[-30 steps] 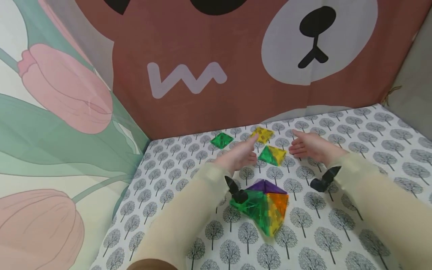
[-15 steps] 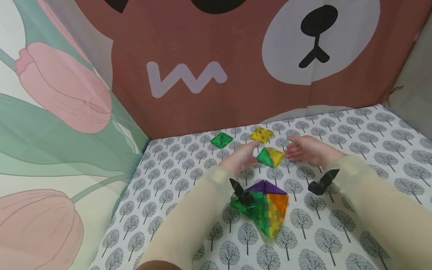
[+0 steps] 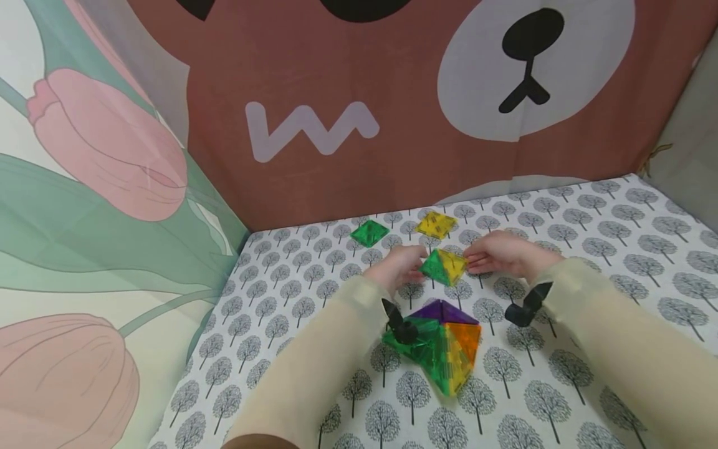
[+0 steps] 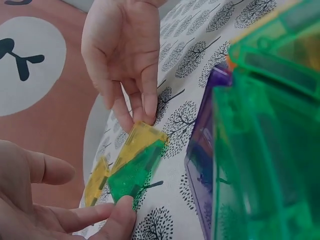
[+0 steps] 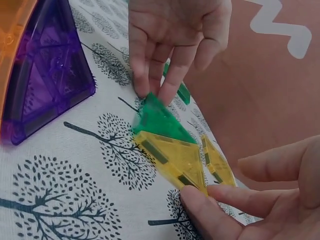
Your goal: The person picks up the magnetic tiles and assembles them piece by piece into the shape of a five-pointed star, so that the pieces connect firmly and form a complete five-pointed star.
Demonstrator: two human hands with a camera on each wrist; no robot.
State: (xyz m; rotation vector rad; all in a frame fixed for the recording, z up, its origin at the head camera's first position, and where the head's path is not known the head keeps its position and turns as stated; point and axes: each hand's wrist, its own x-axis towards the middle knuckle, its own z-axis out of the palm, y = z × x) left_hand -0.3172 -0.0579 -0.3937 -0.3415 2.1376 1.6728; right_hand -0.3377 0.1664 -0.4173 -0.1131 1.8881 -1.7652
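Tree-print cloth beneath. Green-and-yellow piece has been drawn nearer the multicoloured build, narrowing their gap; opposite corners touched by left hand and right hand, fingers loosely extended, nothing gripped.

Centre piece lies on cloth; left hand at its 9 o'clock, right hand at 3, both touching it. Cluster at 6. Far tile at 12, outer tile at 10. Wall hanging behind all.
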